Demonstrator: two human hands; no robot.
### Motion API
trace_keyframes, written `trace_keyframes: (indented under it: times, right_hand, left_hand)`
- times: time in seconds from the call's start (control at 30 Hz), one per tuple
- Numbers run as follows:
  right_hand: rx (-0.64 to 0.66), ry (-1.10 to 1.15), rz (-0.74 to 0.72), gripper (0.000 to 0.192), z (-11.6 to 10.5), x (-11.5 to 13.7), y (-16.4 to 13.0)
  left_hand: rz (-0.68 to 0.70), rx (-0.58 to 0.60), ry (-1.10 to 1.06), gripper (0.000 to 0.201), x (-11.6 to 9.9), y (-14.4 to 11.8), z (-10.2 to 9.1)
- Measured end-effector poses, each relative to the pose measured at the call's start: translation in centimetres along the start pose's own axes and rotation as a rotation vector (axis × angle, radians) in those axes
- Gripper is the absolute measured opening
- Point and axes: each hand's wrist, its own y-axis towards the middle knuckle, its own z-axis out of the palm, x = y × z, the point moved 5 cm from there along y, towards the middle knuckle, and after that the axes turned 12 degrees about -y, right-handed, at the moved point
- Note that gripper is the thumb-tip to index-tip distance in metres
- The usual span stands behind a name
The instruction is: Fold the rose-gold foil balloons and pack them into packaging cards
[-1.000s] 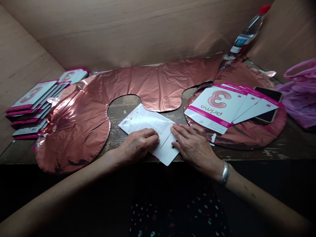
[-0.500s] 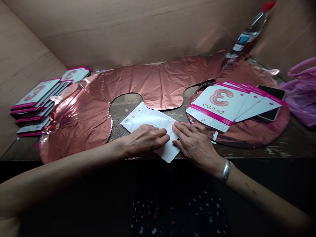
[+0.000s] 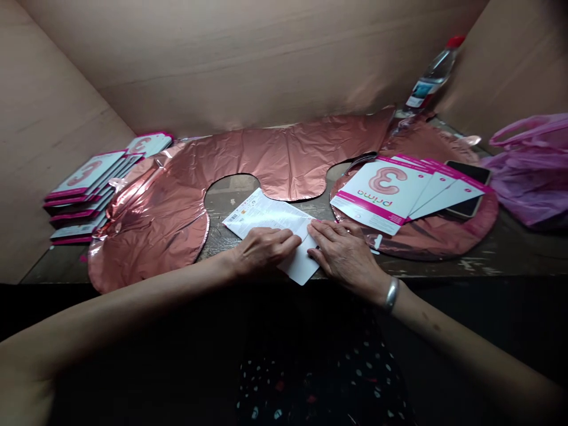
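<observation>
A white printed cardboard packet (image 3: 266, 212) lies back side up at the table's front edge, with small print and a barcode at its far left corner. On its near half, my left hand (image 3: 266, 249) is curled closed with the knuckles up; whatever its fingertips may hold is hidden. My right hand (image 3: 344, 248) lies over the packet's right side, fingers stretched out and pressing it down. Behind both hands spreads a large flat rose-gold foil balloon (image 3: 288, 160) shaped like a 3, its curved edge meeting the packet's far edge.
Stacked packets (image 3: 84, 183) with a pink 3 stand at the left. Several fanned packets (image 3: 377, 192) rest on the balloon's right end, partly over a phone (image 3: 465, 207). Behind are a water bottle (image 3: 430, 80) and, far right, a pink plastic bag (image 3: 523, 177). Wooden panels (image 3: 266, 59) enclose the table.
The view has shifted slightly, with the things at the right now farther left in it. Both hands stay on the packet in nearly the same pose.
</observation>
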Motion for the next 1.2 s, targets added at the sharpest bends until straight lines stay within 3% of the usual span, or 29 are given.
trace_keyframes:
  times: [0.13,0.3,0.43,0.6,1.2]
  right_hand:
    - [-0.008,-0.01,0.0,0.042,0.0,0.0,0.0]
    - [-0.001,-0.004,0.003,0.041,-0.1,0.0,0.0]
    - [-0.002,0.006,0.003,0.041,-0.2,0.0,-0.1]
    - [0.004,0.023,0.011,0.042,0.0,0.0,-0.1]
    - [-0.009,0.012,0.008,0.041,0.0,0.0,-0.1]
  left_hand:
    - [0.054,-0.033,-0.034,0.043,-0.1,-1.1,-0.7]
    - [0.125,0.084,0.028,0.018,-0.7,0.2,-0.9]
    - [0.162,0.191,0.035,0.015,-0.9,1.2,-0.9]
    - [0.223,0.215,0.048,0.011,-1.4,1.6,-1.0]
    - [0.249,0.294,0.168,0.026,-0.4,2.2,-0.3]
